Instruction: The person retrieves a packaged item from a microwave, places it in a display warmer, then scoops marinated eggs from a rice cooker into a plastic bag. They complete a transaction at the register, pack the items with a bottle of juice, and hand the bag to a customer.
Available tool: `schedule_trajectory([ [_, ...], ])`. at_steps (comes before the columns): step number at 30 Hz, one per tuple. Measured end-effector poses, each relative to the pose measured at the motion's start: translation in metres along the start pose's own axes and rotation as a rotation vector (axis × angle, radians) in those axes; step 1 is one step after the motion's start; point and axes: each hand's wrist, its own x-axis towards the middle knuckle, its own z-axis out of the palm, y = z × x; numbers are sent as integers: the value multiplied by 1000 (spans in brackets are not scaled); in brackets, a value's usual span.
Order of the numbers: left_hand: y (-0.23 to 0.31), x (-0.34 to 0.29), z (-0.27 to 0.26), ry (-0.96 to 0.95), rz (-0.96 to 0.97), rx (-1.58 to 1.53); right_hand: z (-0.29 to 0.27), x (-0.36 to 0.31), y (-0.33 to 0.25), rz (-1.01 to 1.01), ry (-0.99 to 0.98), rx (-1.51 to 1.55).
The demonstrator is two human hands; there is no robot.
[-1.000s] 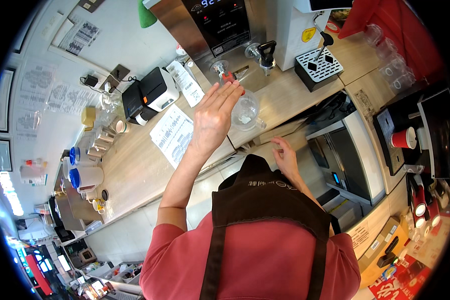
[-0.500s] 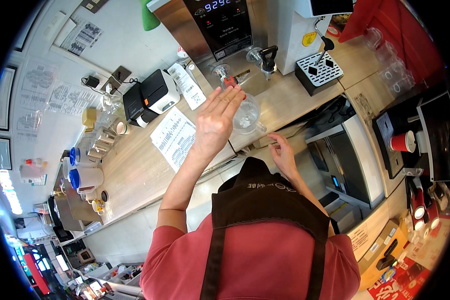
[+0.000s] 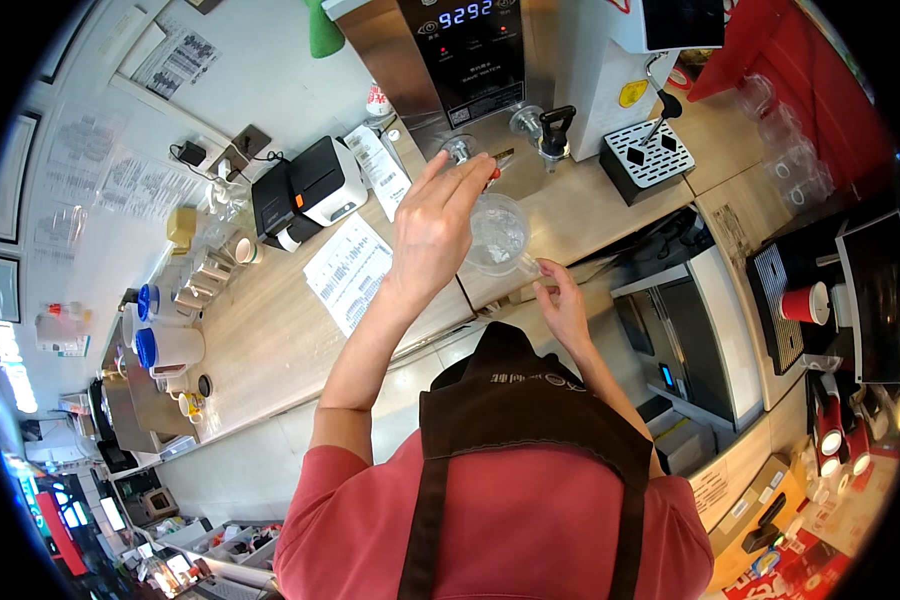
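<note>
A steel water dispenser (image 3: 375, 55) with a dark lit panel stands at the top of the view. My left hand (image 3: 433, 228) lies over its left tap, fingers bent around the red lever (image 3: 495, 173), whose tip shows past my fingertips; the thumb is hidden. Below that tap is a clear plastic jug (image 3: 497, 236) with clear liquid glinting inside, its handle pointing toward my right hand (image 3: 564, 302). The right fingertips touch the handle's end, with thumb and index finger apart. Whether the jug rests on the counter is hard to see.
Left of the dispenser are a label printer (image 3: 310, 190) and printed sheets (image 3: 350, 272). A second tap (image 3: 554, 135) with a black lever and a slotted drip tray (image 3: 647, 160) are to the right. Below the counter, a gap holds a dark appliance (image 3: 685, 325).
My right fingertips have come closer to the jug's handle and now touch it. My left hand stays at the tap, its fingers shifted slightly on the lever. The whole view has tilted a little.
</note>
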Motion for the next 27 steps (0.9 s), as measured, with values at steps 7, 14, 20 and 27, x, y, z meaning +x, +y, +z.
schedule_trajectory([
  [7, -11, 13, -3, -41, -24, 15, 10, 5, -5, 66, -18, 23],
  [14, -12, 4, -7, 51, -45, 50, 20, 22, 7, -33, 3, 262],
  [20, -1, -61, -43, 112, -197, 63, 44, 27, 24, -18, 38, 492],
  [27, 22, -173, -88, -4, -548, 145, 49, 31, 40, 69, 235, 658],
])
